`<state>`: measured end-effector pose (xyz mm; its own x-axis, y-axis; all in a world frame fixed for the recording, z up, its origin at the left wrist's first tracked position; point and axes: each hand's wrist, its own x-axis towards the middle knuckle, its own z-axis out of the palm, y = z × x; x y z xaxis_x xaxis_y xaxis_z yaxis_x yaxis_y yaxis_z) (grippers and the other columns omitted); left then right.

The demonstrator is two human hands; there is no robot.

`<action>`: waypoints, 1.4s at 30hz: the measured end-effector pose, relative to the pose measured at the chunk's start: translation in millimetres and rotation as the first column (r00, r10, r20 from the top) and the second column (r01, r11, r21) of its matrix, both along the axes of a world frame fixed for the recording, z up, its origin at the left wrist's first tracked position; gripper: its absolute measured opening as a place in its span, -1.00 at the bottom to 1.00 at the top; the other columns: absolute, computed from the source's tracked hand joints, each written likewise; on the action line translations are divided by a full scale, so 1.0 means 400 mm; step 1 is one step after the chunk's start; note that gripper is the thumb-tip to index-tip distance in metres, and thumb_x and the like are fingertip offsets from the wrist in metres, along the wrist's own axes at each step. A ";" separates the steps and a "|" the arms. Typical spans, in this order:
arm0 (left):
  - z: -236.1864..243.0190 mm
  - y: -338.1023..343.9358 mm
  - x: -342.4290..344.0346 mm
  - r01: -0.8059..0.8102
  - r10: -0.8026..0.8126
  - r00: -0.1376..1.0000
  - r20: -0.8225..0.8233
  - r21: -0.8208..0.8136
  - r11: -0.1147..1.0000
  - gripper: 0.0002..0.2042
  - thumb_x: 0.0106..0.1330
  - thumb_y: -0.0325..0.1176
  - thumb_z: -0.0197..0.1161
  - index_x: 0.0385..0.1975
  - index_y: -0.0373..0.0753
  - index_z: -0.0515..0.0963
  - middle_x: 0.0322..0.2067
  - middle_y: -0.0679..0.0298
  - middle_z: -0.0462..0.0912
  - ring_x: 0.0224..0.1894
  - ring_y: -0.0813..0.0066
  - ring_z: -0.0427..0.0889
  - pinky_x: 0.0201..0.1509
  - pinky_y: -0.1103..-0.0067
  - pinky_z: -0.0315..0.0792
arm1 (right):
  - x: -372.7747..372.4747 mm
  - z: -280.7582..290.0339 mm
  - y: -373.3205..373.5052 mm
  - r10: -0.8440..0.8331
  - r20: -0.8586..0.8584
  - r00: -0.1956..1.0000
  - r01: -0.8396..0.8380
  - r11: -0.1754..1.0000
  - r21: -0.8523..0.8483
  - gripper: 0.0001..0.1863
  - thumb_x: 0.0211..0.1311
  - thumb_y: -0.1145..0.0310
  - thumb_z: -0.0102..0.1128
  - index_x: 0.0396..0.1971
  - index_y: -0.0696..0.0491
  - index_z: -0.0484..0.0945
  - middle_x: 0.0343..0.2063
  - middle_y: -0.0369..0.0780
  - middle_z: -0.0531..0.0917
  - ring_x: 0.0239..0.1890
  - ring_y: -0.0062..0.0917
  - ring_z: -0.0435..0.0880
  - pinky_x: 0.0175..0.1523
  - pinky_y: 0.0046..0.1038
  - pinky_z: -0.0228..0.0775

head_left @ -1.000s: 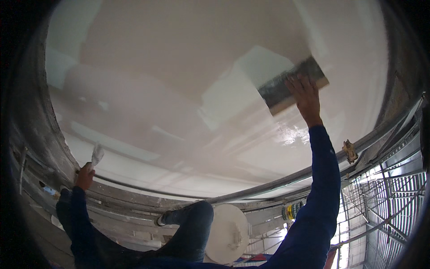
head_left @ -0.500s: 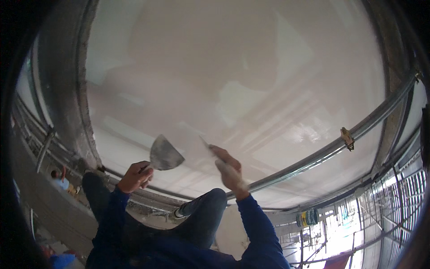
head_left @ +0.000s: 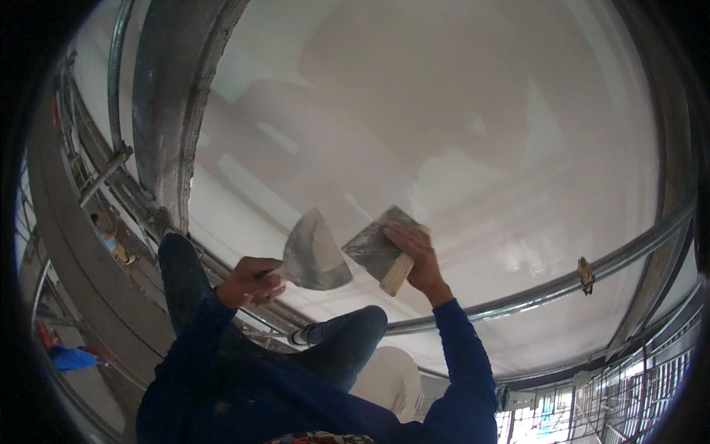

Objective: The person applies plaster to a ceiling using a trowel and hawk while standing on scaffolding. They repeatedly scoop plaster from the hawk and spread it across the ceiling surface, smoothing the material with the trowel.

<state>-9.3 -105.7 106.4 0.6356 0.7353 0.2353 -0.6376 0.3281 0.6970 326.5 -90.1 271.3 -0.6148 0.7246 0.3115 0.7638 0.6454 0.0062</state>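
The left hand (head_left: 253,283) grips a scraper (head_left: 318,253) at its narrow end, the right hand (head_left: 419,257) a blade (head_left: 371,241) by its wood (head_left: 397,275); both seem light, springy.

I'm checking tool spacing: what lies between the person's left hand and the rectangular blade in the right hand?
The head view shows the fan-shaped scraper blade between the left hand and the rectangular blade.
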 end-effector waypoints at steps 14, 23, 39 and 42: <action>-0.248 0.390 -0.101 -0.596 0.561 0.798 -0.219 -0.162 0.786 -0.74 0.42 -0.15 0.14 -0.31 -0.24 0.45 -0.70 0.46 0.28 -0.77 0.77 0.17 -0.75 0.71 0.15 | -0.493 0.393 0.776 -0.327 0.768 0.550 -0.518 0.588 0.621 -0.49 0.28 0.36 0.02 0.26 -0.17 0.36 0.26 -0.33 0.42 0.28 -0.39 0.38 0.36 -0.12 0.16; -0.243 0.443 -0.122 -0.530 0.498 0.844 -0.199 -0.170 0.831 -0.71 0.41 -0.11 0.15 -0.34 -0.23 0.44 -0.71 0.49 0.26 -0.78 0.78 0.15 -0.74 0.74 0.17 | -0.613 0.456 1.099 -0.468 0.747 0.472 -0.521 0.536 0.664 -0.31 0.22 0.43 0.10 0.32 -0.47 0.22 0.30 -0.51 0.35 0.34 -0.47 0.28 0.43 -0.13 0.07; -0.321 0.445 -0.073 -0.611 0.514 0.732 -0.447 -0.097 0.785 -0.75 0.41 -0.16 0.13 -0.18 -0.23 0.51 -0.69 0.52 0.30 -0.76 0.79 0.16 -0.73 0.73 0.14 | -0.035 0.464 0.748 -0.501 0.759 0.417 -0.283 0.721 0.632 -0.30 0.22 0.53 0.03 0.32 -0.40 0.23 0.33 -0.49 0.30 0.37 -0.42 0.23 0.40 -0.07 0.10; -0.356 0.449 -0.066 -0.621 0.494 0.717 -0.491 -0.130 0.773 -0.78 0.40 -0.15 0.13 -0.29 -0.19 0.47 -0.69 0.52 0.28 -0.76 0.77 0.16 -0.73 0.70 0.09 | 0.097 0.456 0.662 -0.538 0.732 0.417 -0.241 0.712 0.660 -0.28 0.20 0.57 0.01 0.33 -0.40 0.23 0.33 -0.50 0.29 0.38 -0.43 0.22 0.41 -0.06 0.08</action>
<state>-35.7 74.1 -36.0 0.0733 0.9761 -0.2047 -0.4413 0.2158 0.8710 365.3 174.8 453.6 -0.7039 0.7058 0.0799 0.1578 0.0457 0.9864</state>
